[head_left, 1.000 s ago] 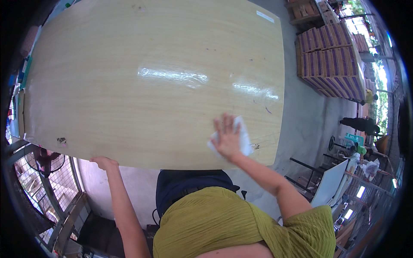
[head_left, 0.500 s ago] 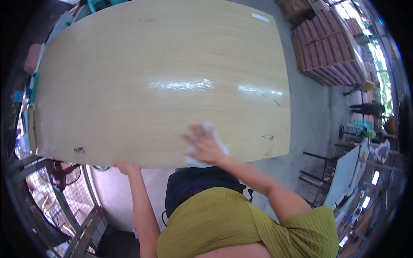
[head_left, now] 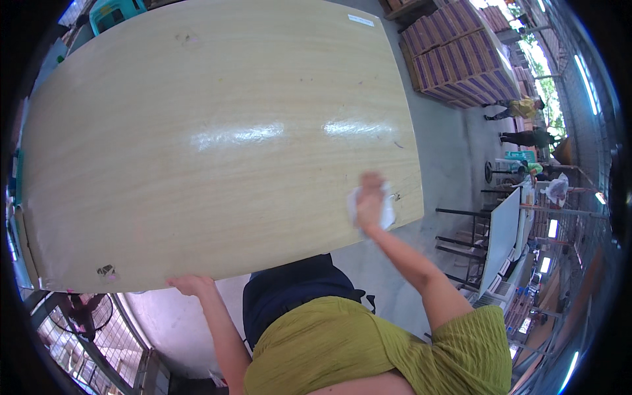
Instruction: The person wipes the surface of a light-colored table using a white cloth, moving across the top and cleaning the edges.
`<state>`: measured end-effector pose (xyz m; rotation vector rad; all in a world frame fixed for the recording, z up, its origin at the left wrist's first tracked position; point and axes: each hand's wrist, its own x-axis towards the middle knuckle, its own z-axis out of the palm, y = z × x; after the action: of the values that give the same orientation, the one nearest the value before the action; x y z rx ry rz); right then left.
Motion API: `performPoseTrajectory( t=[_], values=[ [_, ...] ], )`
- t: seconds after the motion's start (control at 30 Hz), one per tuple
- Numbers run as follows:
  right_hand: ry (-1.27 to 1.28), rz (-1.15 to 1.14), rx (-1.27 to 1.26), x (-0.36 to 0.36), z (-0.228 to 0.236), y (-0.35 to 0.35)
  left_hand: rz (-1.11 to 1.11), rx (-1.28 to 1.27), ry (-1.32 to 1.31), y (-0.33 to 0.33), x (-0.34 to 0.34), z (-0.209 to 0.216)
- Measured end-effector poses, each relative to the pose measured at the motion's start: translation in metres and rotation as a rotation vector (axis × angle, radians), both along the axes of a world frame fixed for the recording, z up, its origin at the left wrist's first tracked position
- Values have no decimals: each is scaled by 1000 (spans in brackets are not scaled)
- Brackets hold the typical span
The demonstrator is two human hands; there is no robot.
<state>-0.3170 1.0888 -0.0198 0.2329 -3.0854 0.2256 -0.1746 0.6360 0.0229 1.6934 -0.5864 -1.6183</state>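
A large, pale wood-grain tabletop (head_left: 217,178) with a glossy surface fills the middle of the view. Near its right end my right hand (head_left: 370,204), slightly blurred, presses a white cloth (head_left: 387,214) against the top. The cloth shows on both sides of the hand, beside a dark chipped mark. At the table's near edge, left of my body, my left hand (head_left: 191,285) is closed on the rim; its fingers are partly hidden. Another scuffed patch (head_left: 106,271) lies near the front left corner, and a white label (head_left: 361,20) is at the far right corner.
Stacked striped cartons (head_left: 461,56) stand beyond the table's right end. A white panel on dark legs (head_left: 501,237) is farther right. Two people (head_left: 526,137) stand in the background. A teal plastic stool (head_left: 115,13) is at the far left, and a mesh window (head_left: 92,336) at lower left.
My right hand has slid the cloth rightward along the tabletop to the chipped mark. My left hand stays on the near edge. The view has turned and shifted somewhat.
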Motion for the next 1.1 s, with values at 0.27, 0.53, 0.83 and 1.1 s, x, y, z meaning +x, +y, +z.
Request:
performPoseTrajectory(
  t=[0.27, 0.53, 0.83, 1.1],
  values=[
    [-292, 570, -197, 39, 58, -307, -90, 27, -224, -8, 7, -7],
    [-253, 280, -28, 9, 50, -204, -784, -268, -1191, -9, 8, 6],
    [-65, -449, 46, -123, 62, 40, -753, -304, -1414, 11, 0, 1],
    [16, -537, 41, -218, 59, 86, -751, -373, -1401, 36, -17, 16]
  ],
)
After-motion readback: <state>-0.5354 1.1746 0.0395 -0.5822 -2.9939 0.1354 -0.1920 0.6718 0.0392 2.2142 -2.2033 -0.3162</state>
